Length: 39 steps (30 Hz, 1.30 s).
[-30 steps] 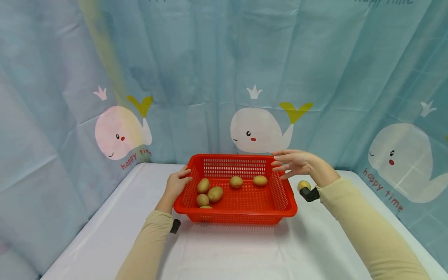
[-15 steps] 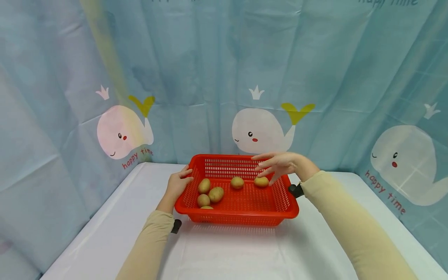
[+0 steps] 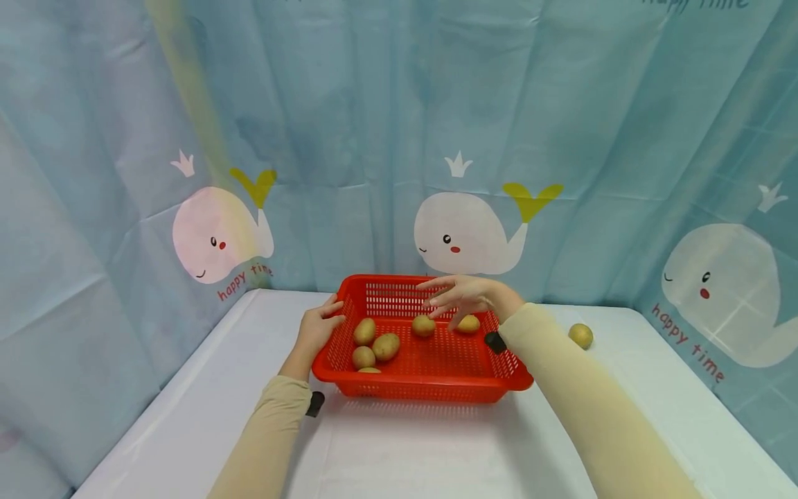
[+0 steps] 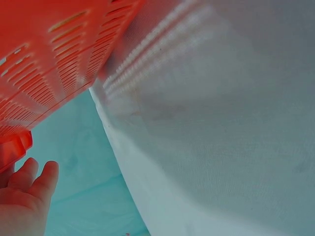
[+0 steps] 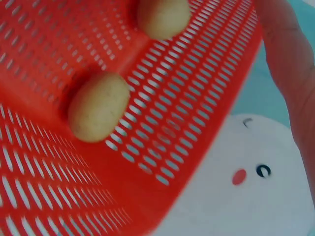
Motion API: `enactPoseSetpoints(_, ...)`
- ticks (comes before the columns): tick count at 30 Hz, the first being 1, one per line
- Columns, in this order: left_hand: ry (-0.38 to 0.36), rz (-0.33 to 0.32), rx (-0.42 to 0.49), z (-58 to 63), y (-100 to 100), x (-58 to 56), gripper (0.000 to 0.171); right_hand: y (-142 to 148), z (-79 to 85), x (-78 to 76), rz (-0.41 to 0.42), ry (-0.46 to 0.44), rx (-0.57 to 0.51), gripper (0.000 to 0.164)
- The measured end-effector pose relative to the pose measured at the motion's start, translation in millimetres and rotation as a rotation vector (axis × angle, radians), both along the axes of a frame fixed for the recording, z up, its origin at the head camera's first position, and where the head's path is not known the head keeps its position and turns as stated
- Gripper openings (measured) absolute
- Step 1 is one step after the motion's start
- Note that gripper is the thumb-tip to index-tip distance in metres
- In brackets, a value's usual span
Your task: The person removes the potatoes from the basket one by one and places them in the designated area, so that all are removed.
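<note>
A red plastic basket [image 3: 424, 380] with slotted walls stands on the table, several potatoes inside. My left hand [image 3: 316, 331] holds its left rim, thumb over the edge; the left wrist view shows fingertips [image 4: 48, 177] beside the red rim. Above the basket's back right part hovers my right hand [image 3: 464, 294], fingers spread and holding nothing. Below it lie a round potato [image 3: 423, 326] and a potato [image 3: 468, 324] partly behind the thumb. More potatoes, such as a larger one [image 3: 386, 346], lie along the left side. The right wrist view shows a potato [image 5: 99, 106] near the basket wall.
A single potato [image 3: 581, 336] lies on the white tablecloth [image 3: 411, 450] right of the basket, beyond my right sleeve. A blue-green curtain [image 3: 349, 229] with printed whales hangs behind and beside the table.
My right hand has moved left from the basket's right rim to over its inside, uncovering the potato on the right of the table. My left hand stays on the rim.
</note>
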<state>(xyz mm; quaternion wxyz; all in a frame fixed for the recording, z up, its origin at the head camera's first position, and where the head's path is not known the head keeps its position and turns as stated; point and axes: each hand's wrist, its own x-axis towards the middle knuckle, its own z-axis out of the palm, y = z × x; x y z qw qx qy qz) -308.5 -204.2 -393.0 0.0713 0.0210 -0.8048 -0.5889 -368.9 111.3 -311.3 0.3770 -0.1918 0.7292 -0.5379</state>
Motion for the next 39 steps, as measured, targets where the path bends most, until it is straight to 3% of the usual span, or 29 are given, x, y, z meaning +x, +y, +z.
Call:
enactPoseSetpoints(13, 0.005, 0.001, 0.018, -0.6, 3.2, 1.2, 0.043, -35.9, -41.9, -8.5, 0.099, -0.033, 0.081, 0.062)
enactPoseSetpoints(27, 0.015, 0.012, 0.031, -2.5, 5.3, 2.7, 0.042, -66.0, -70.2, -4.9, 0.162, 0.188, 0.241, 0.064)
enactPoseSetpoints(33, 0.033, 0.009, 0.016, -1.6, 5.4, 2.2, 0.042, -76.0, -76.5, -5.0, 0.165, 0.299, 0.264, 0.062)
enactPoseSetpoints(39, 0.023, 0.022, 0.012, -0.7, 3.0, 2.3, 0.042, -82.9, -82.8, -9.5, 0.193, 0.340, 0.253, 0.061)
